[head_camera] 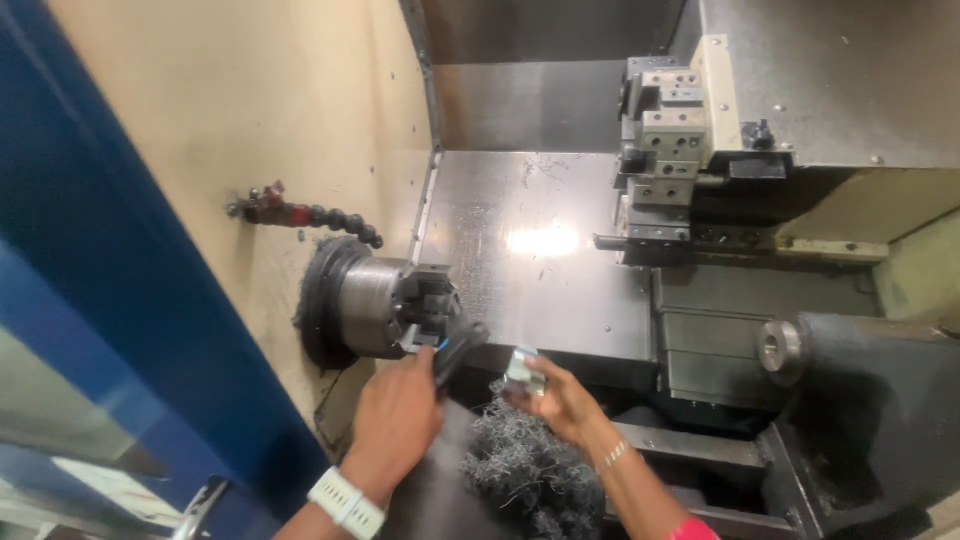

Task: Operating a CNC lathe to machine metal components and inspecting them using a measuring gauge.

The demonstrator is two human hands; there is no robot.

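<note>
head view: looking down into a lathe enclosure, two bare hands low in the middle
left hand (398, 420): fingers closed around a dark tool handle; a white wristband sits on the wrist
tool (455, 347): black, slim, with a touch of blue near the grip; its long axis runs from the left hand up and to the right, the far end pointing at the chuck face and touching or just beside the jaws, i cannot tell which
right hand (562, 400): fingers gripping a small metal part, held up just right of the tool tip
metal part (523, 371): small, blocky, bright silver with shiny machined faces that catch the light; too small and blurred to tell its long axis or which way it points; it sits in the air between the chuck and the machine bed, above the swarf
chuck (385, 305): round grey steel cylinder on a dark back plate, its axis lying level and facing right, stepped jaws at the front
swarf (525, 465): tangled heap of thin, curly grey metal shavings just below both hands
bed cover (530, 250): flat, dull steel sheet with a bright glare spot
turret (665, 150): pale grey blocks with bolt holes, upper right, well apart from the hands
coolant hose (315, 215): black beaded segments with a red end, on the beige wall above the chuck
door (110, 300): blue painted frame at the left edge
</note>
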